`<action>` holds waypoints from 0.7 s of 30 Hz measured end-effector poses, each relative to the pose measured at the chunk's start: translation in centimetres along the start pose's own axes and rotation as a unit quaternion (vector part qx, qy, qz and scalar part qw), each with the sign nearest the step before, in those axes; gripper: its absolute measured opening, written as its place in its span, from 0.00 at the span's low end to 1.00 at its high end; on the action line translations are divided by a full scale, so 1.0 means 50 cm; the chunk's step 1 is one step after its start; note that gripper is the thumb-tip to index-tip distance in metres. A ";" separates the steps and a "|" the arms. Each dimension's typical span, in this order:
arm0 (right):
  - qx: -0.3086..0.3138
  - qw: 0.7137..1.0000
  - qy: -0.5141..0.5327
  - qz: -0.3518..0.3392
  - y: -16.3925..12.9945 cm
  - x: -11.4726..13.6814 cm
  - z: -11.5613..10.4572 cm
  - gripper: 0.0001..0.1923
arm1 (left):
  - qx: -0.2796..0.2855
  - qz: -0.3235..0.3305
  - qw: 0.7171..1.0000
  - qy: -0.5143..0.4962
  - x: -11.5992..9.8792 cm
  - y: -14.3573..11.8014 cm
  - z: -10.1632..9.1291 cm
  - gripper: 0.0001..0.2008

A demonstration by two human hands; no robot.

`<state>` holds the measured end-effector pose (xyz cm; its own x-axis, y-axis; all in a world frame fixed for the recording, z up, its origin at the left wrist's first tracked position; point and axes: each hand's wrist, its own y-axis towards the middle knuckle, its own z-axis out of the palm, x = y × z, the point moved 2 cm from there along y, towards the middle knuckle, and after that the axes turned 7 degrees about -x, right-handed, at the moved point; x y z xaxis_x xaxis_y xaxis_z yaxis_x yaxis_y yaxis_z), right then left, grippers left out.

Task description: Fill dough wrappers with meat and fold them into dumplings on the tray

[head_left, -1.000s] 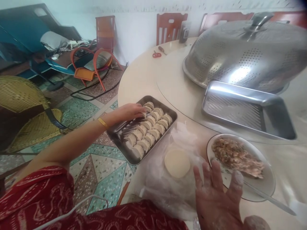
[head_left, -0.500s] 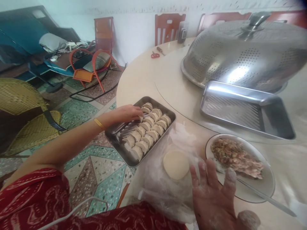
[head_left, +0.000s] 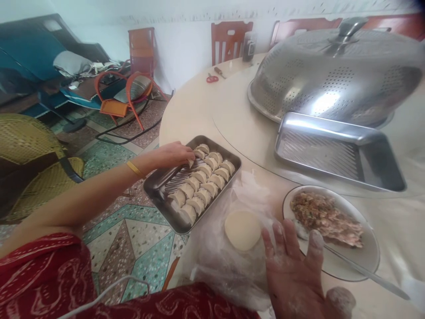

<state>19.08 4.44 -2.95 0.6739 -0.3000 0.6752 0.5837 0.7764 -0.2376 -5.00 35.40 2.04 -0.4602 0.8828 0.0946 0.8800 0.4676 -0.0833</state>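
My left hand (head_left: 175, 155) reaches over the far left part of a metal tray (head_left: 155, 188), its fingers closed on a dumpling (head_left: 190, 163). Rows of pleated dumplings (head_left: 203, 195) stand in the tray beside it. My right hand (head_left: 294, 266) is open, palm up, with flour on its fingers and nothing in it. Just left of its fingertips, a round dumpling wrapper (head_left: 243, 230) lies flat on a floury plastic bag (head_left: 215, 248). A plate (head_left: 348, 270) of minced filling (head_left: 327, 217) sits behind the right hand, with a metal spoon (head_left: 365, 270) resting across its rim.
Behind the plate stands a second metal tray (head_left: 318, 150) with a ribbed base. A large perforated steel cover (head_left: 332, 84) sits farther back on the round table. Red scissors (head_left: 212, 79) lie near the far edge. A wicker chair (head_left: 29, 146) is at the left.
My left hand and the dumpling have shifted slightly left in the tray, away from the neighbouring row. The whole view has moved a little; my right hand stays open in the same place.
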 end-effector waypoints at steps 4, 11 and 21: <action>0.004 1.000 -0.015 -0.003 0.003 0.001 -0.001 0.32 | 0.034 0.014 0.999 0.024 -0.010 0.002 -0.001 0.09; -0.005 1.000 0.013 0.005 0.003 0.001 0.001 0.30 | 0.007 -0.024 0.999 0.047 -0.022 0.006 0.010 0.11; 0.049 0.999 0.001 0.018 0.007 0.004 -0.007 0.33 | 0.023 -0.078 0.989 0.120 -0.068 0.003 -0.002 0.11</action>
<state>19.56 4.45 -3.12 0.6945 -0.2731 0.6657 0.5123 0.8373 -0.1910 -3.29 32.45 1.80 -0.5443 0.7662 0.3416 0.7916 0.6039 -0.0933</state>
